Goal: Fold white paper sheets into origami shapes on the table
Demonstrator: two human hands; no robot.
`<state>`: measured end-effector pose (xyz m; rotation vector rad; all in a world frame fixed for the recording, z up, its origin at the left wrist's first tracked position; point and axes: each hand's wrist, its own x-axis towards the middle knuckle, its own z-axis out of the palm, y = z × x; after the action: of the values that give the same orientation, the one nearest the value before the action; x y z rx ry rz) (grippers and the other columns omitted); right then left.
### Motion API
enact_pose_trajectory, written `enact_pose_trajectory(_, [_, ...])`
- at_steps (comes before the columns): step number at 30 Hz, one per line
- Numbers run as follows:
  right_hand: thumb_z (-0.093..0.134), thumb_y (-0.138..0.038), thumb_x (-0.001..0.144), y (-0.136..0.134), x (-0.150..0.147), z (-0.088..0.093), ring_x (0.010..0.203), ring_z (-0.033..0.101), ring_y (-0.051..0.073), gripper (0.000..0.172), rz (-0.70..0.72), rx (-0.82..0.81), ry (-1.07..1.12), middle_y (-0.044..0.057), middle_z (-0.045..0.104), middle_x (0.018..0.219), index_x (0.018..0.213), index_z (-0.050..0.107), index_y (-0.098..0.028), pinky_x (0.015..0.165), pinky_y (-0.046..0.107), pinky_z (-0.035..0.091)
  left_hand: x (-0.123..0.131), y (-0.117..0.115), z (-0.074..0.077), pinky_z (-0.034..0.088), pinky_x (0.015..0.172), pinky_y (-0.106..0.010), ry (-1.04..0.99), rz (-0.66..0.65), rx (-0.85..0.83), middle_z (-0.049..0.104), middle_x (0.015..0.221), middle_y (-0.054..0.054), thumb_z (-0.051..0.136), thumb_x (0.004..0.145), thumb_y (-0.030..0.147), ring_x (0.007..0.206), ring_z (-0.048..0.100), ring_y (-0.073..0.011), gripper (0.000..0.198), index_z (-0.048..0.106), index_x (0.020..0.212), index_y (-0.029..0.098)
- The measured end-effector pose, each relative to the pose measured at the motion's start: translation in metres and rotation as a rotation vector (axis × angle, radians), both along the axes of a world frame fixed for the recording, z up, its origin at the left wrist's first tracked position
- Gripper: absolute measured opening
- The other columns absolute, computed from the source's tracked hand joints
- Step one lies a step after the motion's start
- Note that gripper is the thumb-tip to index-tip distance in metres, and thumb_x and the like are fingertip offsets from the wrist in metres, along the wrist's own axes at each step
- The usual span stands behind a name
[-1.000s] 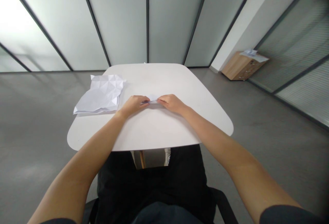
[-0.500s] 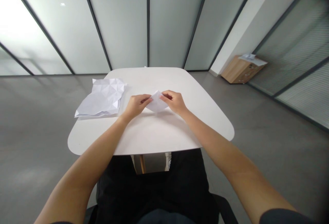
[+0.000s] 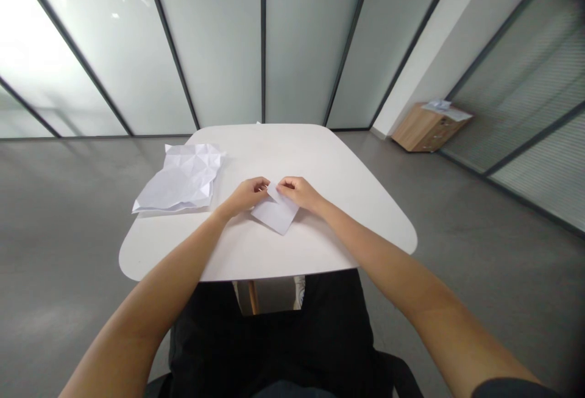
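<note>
A small folded sheet of white paper (image 3: 276,215) lies tilted on the white table, one corner toward me. My left hand (image 3: 252,192) pinches its upper left edge between thumb and fingers. On the other side, my right hand (image 3: 297,191) grips the upper right part, thumb on top. Between the two hands a narrow flap of the paper stands up. The fingertips under the paper are hidden.
A stack of creased white sheets (image 3: 183,181) rests at the table's left side. The white table (image 3: 351,221) has rounded corners. Beyond it stand frosted glass panels (image 3: 301,38); a wooden cabinet (image 3: 418,130) with papers on top is at the far right.
Both hands have come lower and a little closer together. The paper, held up before, now lies flatter, with its near corner pointing toward me and a flap raised.
</note>
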<state>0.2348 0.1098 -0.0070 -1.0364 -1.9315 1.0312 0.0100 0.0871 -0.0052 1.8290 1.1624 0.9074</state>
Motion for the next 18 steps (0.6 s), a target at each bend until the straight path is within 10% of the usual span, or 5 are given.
enact_pose_trajectory(18, [0.061, -0.046, 0.089, 0.008, -0.002, -0.009, 0.073, 0.059, 0.016, 0.027, -0.169, 0.144, -0.101, 0.001, 0.07, 0.08, 0.083, 0.067, -0.02, 0.07, 0.029, 0.043, 0.007, 0.0, 0.0, 0.035, 0.057, -0.026, 0.042, 0.101, -0.022, 0.063, 0.069, -0.001, 0.05, 0.094, 0.069, 0.065, 0.053, -0.0156, 0.059, 0.071, 0.081, 0.016])
